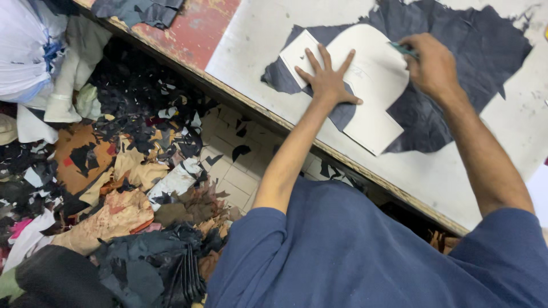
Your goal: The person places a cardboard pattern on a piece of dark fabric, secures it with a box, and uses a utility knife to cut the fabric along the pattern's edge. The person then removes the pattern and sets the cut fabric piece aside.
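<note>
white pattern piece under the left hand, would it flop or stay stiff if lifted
The white pattern piece probably stays fairly stiff: it lies flat with clean, straight edges on the wrinkled dark sheet. It looks thin, so likely light. It may slide easily, since the left hand presses spread on it.

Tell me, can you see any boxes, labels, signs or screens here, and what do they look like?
None show. The closest thing is a white card pattern with one rounded end, lying on dark leather on the table, pressed flat by the left hand.
</note>
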